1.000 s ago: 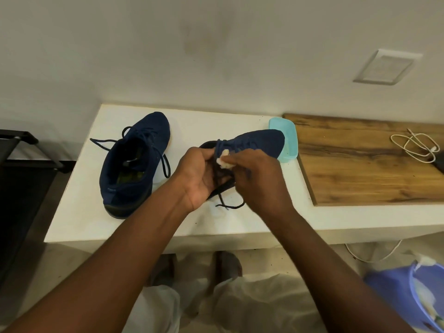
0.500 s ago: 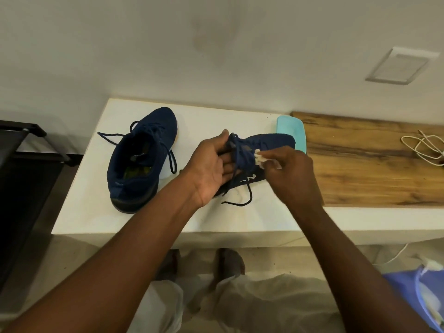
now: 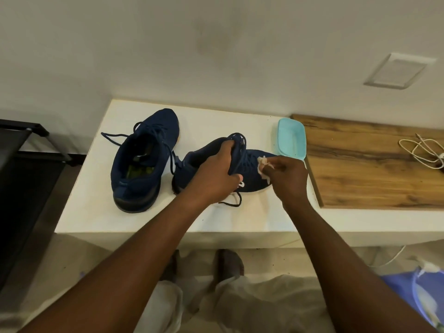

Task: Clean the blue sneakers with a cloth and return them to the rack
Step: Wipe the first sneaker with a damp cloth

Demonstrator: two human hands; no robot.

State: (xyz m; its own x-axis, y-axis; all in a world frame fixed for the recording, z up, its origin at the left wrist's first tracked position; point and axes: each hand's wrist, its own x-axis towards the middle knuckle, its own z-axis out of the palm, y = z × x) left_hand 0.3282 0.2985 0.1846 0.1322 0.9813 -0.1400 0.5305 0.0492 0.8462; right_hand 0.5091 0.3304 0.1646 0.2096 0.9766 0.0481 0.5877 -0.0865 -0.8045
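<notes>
Two blue sneakers are on the white counter (image 3: 96, 203). The left sneaker (image 3: 144, 159) stands free, opening up, laces trailing to the left. The right sneaker (image 3: 252, 174) lies with its toe towards the right. My left hand (image 3: 216, 176) grips it at the tongue and laces. My right hand (image 3: 288, 179) pinches a small white cloth (image 3: 263, 164) and presses it on the sneaker's toe side. Part of that sneaker is hidden by my hands.
A light blue tray (image 3: 292, 140) sits just beyond the held sneaker. A wooden board (image 3: 372, 169) with a white cable (image 3: 422, 152) lies to the right. A black rack (image 3: 21, 150) stands at the left. A purple bucket (image 3: 413, 301) is on the floor, lower right.
My right hand has slid the cloth from the laces towards the toe. My left hand has shifted its grip over the tongue, and the sneaker now lies lower on the counter.
</notes>
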